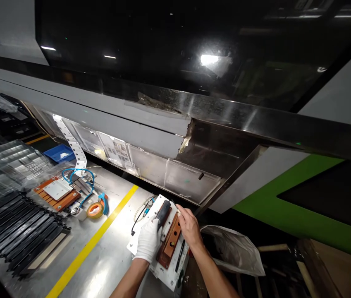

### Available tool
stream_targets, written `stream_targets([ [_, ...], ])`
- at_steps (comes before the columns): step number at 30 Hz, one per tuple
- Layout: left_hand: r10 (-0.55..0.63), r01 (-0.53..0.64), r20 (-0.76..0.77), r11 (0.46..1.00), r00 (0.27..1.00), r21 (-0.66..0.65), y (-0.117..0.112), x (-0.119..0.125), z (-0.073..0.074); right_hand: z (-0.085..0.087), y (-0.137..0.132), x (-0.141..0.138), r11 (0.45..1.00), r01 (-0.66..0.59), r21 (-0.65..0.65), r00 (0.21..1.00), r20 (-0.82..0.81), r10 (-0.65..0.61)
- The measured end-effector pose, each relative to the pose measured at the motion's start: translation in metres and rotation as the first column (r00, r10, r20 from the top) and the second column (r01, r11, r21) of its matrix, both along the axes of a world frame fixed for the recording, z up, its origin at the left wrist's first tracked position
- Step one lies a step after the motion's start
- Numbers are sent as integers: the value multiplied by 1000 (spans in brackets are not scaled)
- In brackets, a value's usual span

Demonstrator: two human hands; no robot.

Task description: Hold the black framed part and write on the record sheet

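- My gloved left hand [148, 241] rests on the white fixture plate [159, 244] at the steel bench's [107, 265] right end, fingers curled together around the lower end of a dark rectangular block [163, 212].
- My bare right hand [188, 225] hovers just beside that block, over the orange-brown jig [170, 242]; its fingertips are pinched near the plate's top edge, though whether they grip anything is too small to make out.
- A thin cable [140, 215] loops off the plate's left side.
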State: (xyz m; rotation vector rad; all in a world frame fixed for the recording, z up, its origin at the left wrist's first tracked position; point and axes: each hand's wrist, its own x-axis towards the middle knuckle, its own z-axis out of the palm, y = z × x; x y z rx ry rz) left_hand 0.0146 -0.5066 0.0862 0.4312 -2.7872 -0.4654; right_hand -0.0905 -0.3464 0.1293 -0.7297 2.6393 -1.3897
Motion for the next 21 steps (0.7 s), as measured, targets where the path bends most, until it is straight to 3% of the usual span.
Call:
stream_targets([
  [5,-1,1,-16,999,1000,39,2,1,-2,-14,5,-6,997,73,11,997,15,-74],
  [10,-76,78,-69,997,995,25,-3,0,-14,-29,-4,14,986,-61,153,997,-41,68],
  [15,-118,119,-85,993,989,3,-5,-2,-14,-36,-21,33,894,-63,443,989,-91,115],
  [21,-82,83,-21,996,996,43,-5,-5,-20,-36,-30,33,838,-31,545,978,-158,139],
])
